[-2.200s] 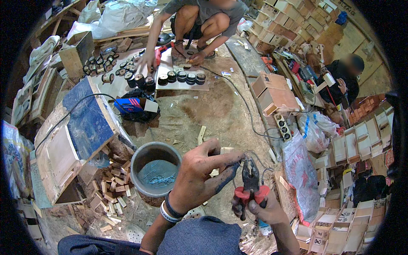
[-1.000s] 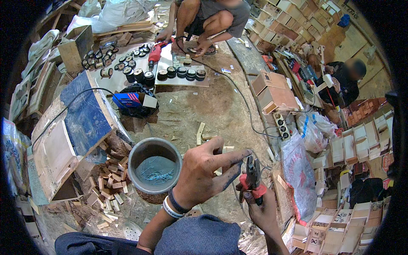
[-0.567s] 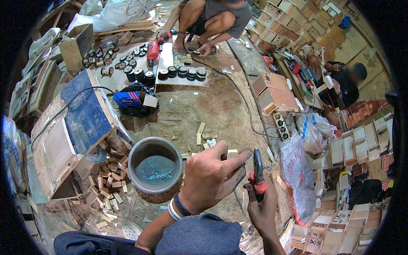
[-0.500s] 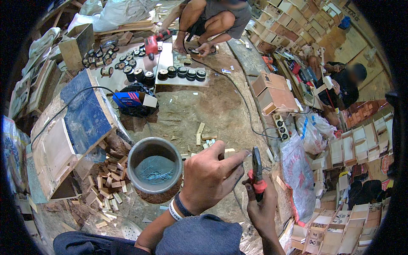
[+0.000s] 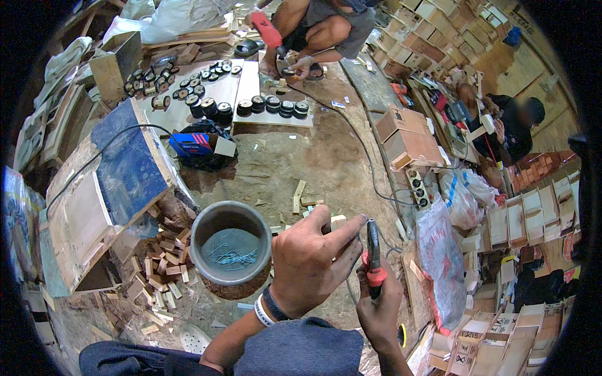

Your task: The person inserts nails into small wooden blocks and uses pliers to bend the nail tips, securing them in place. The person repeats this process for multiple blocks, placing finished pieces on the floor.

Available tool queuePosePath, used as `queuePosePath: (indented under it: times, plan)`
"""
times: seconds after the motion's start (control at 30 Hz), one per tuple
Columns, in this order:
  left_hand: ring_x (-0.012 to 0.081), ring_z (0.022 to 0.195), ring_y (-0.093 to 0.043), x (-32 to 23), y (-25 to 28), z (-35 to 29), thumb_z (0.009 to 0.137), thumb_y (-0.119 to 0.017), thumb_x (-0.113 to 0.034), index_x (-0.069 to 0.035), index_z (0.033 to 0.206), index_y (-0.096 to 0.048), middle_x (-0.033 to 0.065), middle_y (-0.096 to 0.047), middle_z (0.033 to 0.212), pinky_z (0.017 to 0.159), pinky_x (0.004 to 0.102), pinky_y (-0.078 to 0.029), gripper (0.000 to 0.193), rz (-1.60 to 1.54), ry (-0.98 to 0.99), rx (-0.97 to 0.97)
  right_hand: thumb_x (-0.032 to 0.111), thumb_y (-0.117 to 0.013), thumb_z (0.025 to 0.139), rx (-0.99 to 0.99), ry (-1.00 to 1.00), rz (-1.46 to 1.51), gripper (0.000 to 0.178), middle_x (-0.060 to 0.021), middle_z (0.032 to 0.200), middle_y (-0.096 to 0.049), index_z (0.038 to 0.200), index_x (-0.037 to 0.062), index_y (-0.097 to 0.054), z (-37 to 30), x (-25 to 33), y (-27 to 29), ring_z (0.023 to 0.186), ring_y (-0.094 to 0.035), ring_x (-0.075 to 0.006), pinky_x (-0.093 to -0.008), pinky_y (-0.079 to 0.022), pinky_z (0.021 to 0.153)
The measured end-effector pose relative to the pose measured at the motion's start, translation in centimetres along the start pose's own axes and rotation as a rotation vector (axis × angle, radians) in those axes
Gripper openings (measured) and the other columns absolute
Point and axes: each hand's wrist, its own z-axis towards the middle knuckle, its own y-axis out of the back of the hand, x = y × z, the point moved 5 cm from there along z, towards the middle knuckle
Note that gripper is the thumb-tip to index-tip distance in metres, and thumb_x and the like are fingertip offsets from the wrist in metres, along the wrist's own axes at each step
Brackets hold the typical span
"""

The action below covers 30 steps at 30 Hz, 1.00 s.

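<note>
Combination pliers [image 5: 375, 263] with red-and-black handles stand nearly upright, gripped in my right hand [image 5: 381, 307]. Beside their jaws are the fingertips of my left hand [image 5: 307, 266], pinched close together; whatever lies between them is too small to make out. A dark band and a white wristband circle my left wrist. Just left of that hand stands a round grey bucket [image 5: 199, 250], with a loose heap of thin bluish metal pins or wire pieces [image 5: 232, 255] on its bottom.
Small wood blocks [image 5: 164, 269] lie piled left of the bucket. A blue-topped wooden box [image 5: 125, 169] leans beyond them. Black spools [image 5: 273, 104] stand on boards ahead. A co-worker holds a red power tool [image 5: 266, 28]. A power strip [image 5: 418, 188] and cables lie right.
The pliers have turned slightly more upright, with their jaws still near my left fingertips. The co-worker ahead has brought the red power tool up to a small piece in the other hand.
</note>
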Motion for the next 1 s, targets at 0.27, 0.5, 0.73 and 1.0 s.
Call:
queuePosePath:
  times: [0.27, 0.5, 0.73, 1.0]
  plan:
    - [0.0238, 0.064, -0.061, 0.4, -0.4, -0.2, 0.083, -0.080, -0.022, -0.015, 0.117, -0.078, 0.0077, -0.052, 0.080, 0.055, 0.0393, -0.047, 0.035, -0.032, 0.032, -0.001, -0.002, -0.066, 0.097, -0.104, -0.006, -0.038, 0.022, -0.0073, 0.090, -0.065, 0.118, -0.0001, -0.063, -0.2, 0.4, -0.8, 0.079, -0.061, -0.0167, -0.0322, -0.049, 0.071]
    - [0.0233, 0.063, -0.062, 0.4, -0.1, -0.2, 0.082, -0.081, -0.019, -0.016, 0.118, -0.078, 0.0077, -0.054, 0.080, 0.056, 0.0382, -0.048, 0.037, -0.024, 0.024, -0.020, -0.006, -0.064, 0.086, 0.002, -0.054, 0.036, 0.048, -0.0230, 0.114, -0.065, 0.133, -0.0024, -0.056, -0.3, -0.5, -1.3, 0.101, -0.066, -0.0419, -0.0445, -0.052, 0.089]
    - [0.0241, 0.065, -0.062, 0.2, -0.1, -0.2, 0.083, -0.080, -0.020, -0.016, 0.119, -0.078, 0.0081, -0.054, 0.080, 0.056, 0.0386, -0.048, 0.037, -0.028, 0.032, -0.019, -0.003, -0.064, 0.088, -0.045, -0.010, -0.011, 0.040, -0.0221, 0.108, -0.067, 0.128, -0.0018, -0.057, -0.2, 0.3, -1.1, 0.096, -0.067, -0.0412, -0.0443, -0.052, 0.085]
    - [0.0265, 0.067, -0.061, 0.3, -0.6, -0.7, 0.086, -0.078, -0.023, -0.014, 0.119, -0.077, 0.0094, -0.053, 0.083, 0.057, 0.0406, -0.048, 0.035, -0.026, 0.018, -0.024, 0.002, -0.069, 0.091, -0.039, -0.025, 0.060, 0.025, -0.0155, 0.092, -0.066, 0.115, 0.0018, -0.059, 0.4, 0.0, -1.3, 0.078, -0.065, -0.0309, -0.0403, -0.052, 0.073]
